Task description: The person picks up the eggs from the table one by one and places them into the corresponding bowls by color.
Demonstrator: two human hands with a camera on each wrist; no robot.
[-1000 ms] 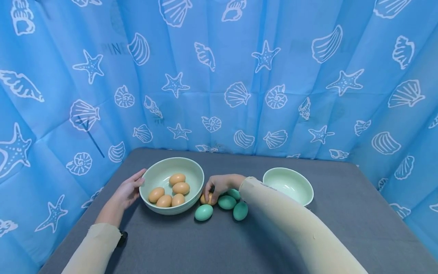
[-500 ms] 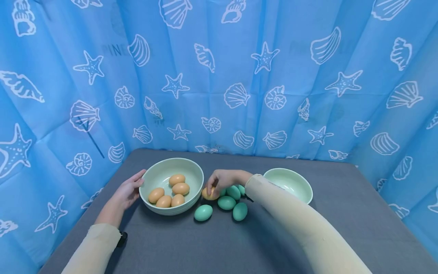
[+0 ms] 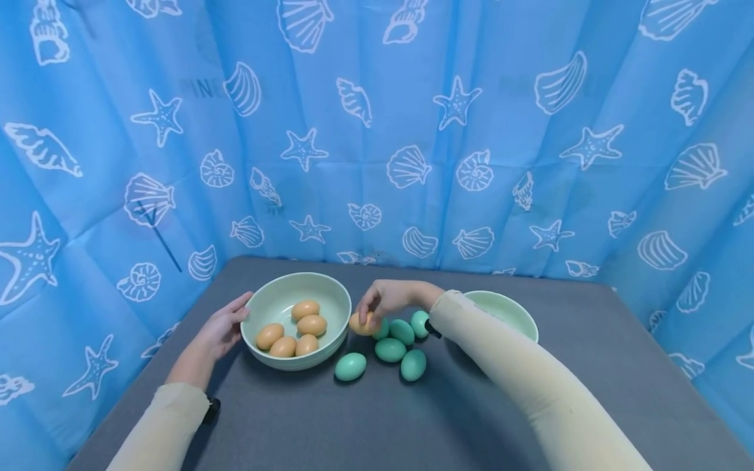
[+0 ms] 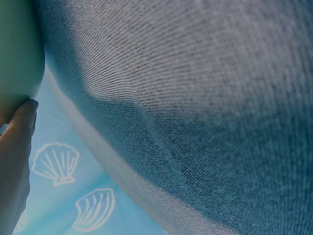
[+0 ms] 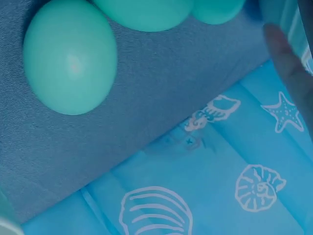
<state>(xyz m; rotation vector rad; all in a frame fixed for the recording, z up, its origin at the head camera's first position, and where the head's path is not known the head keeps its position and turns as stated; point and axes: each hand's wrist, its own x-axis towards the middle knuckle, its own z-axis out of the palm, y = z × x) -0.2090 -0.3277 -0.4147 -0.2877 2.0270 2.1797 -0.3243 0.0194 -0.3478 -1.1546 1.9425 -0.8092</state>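
Observation:
My left hand (image 3: 220,330) holds the large pale green bowl (image 3: 277,362) at its left side. In the left wrist view a finger (image 4: 22,117) lies against the outer wall of that bowl. Several brown eggs (image 3: 311,324) lie inside the bowl. My right hand (image 3: 391,299) pinches another brown egg (image 3: 360,325) just right of the bowl's rim. Under and beside this hand, several green eggs (image 3: 390,350) lie on the table; the right wrist view shows one green egg (image 5: 71,58) close up. The held egg is out of the right wrist view.
A smaller pale green bowl (image 3: 509,313) stands at the right, partly covered by my right sleeve (image 3: 501,360). One green egg (image 3: 350,366) lies apart, near the large bowl. The grey table (image 3: 306,425) ends at a blue curtain (image 3: 353,176) with white sea-shell prints.
My right hand has drawn up and slightly to the right with the brown egg, uncovering more green eggs behind it. The left hand and large bowl have stayed put.

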